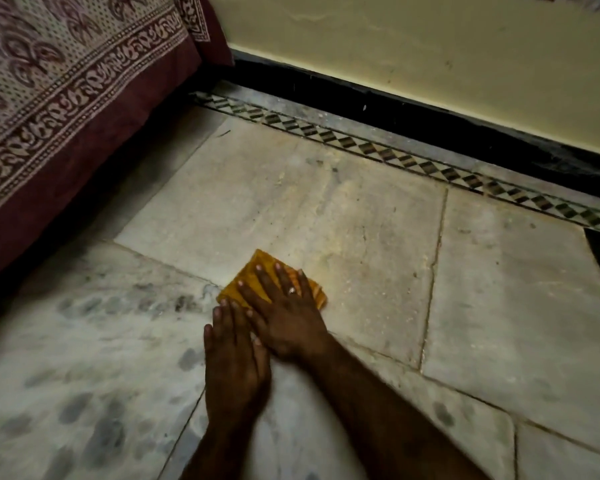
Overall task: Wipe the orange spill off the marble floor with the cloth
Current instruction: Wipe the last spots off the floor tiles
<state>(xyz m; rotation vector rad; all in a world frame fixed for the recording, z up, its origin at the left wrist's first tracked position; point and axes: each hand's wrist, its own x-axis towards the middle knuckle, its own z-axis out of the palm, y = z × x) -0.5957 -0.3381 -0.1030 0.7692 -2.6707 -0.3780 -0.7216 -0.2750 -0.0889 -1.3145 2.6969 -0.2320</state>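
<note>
A folded orange-yellow cloth (pixel 248 277) lies flat on the marble floor (pixel 361 220), at the near corner of a pale slab. My right hand (pixel 284 306), with a ring on one finger, presses down on the cloth with its fingers spread and covers most of it. My left hand (pixel 234 365) rests flat on the floor just beside it, fingertips at the cloth's near edge, holding nothing. A faint orange tint (pixel 329 271) shows on the marble just right of the cloth. Anything under the cloth is hidden.
A bed with a maroon patterned sheet (pixel 66 109) hangs down at the left. A wall with a black skirting (pixel 430 116) runs across the back, and a diamond-pattern inlay strip (pixel 378 147) lies in front of it. Grey-veined marble (pixel 84 375) fills the near left.
</note>
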